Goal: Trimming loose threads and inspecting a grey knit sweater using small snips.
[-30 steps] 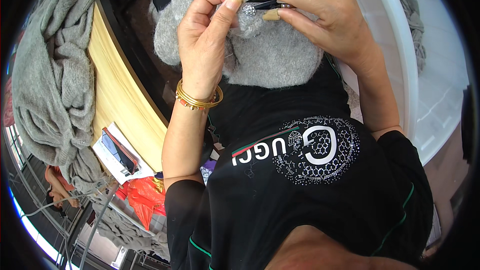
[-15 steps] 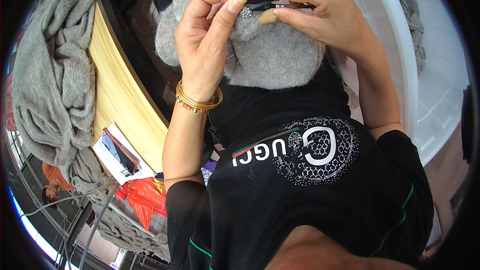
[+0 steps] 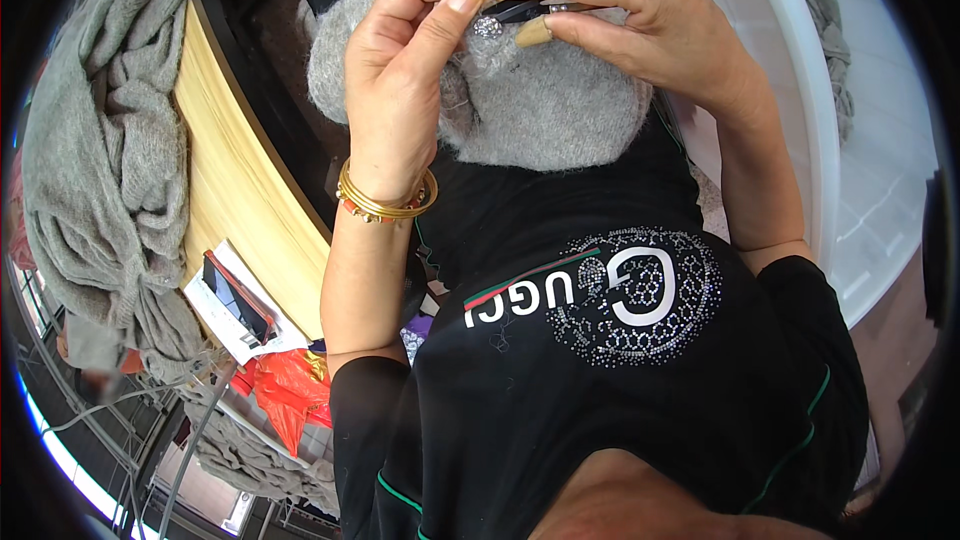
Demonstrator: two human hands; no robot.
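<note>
A fluffy grey knit garment (image 3: 560,110) lies bunched over my lap. On it sits a sparkling round button (image 3: 488,27), just below my fingertips. My left hand (image 3: 405,45) wears gold bangles, and its thumb and forefinger pinch together above the button; what lies between them is too small to make out. From the right, my right hand (image 3: 640,25) grips small dark thread snips (image 3: 520,11) whose tip points at the left fingertips. A beige cover (image 3: 534,32) sits on the right thumb. The palm side of the right hand is hidden.
At the left, a pale wooden table edge (image 3: 235,180) carries a heap of grey knitwear (image 3: 110,160), a phone (image 3: 238,298) on white paper and a red plastic bag (image 3: 290,390). A white tub rim (image 3: 815,90) curves along my right. Another person (image 3: 95,350) is at far left.
My left hand has shifted slightly left, and more of the button shows. The snips remain close to the fingertips. At far left, the other person has moved, and grey cloth now covers part of them.
</note>
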